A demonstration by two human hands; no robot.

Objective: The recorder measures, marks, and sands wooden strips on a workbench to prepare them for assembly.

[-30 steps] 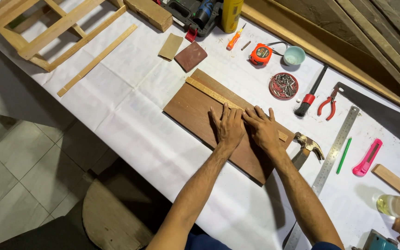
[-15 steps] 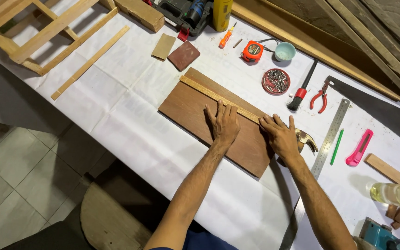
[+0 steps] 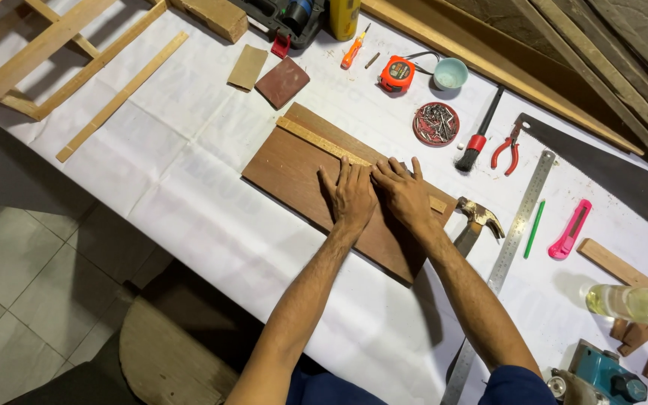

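Note:
A dark brown wooden board (image 3: 294, 169) lies on the white-covered table. Along its far edge runs a thin pale wooden strip (image 3: 316, 140). My left hand (image 3: 350, 196) lies flat on the board, fingers spread, fingertips against the strip. My right hand (image 3: 403, 193) presses flat right beside it, fingers over the strip. Neither hand grips anything. A claw hammer (image 3: 475, 220) lies just right of the board's end.
Beyond the board: sandpaper pieces (image 3: 283, 81), a tape measure (image 3: 397, 74), a small bowl (image 3: 450, 73), a dish of nails (image 3: 436, 124), a brush (image 3: 475, 139), pliers (image 3: 508, 150). To the right: a steel ruler (image 3: 515, 225), green pencil (image 3: 534, 229), pink utility knife (image 3: 570, 229), handsaw (image 3: 601, 176). A wooden frame (image 3: 31, 52) lies far left.
My right hand slid left along the strip from near the hammer, back beside my left hand. The view shifted slightly.

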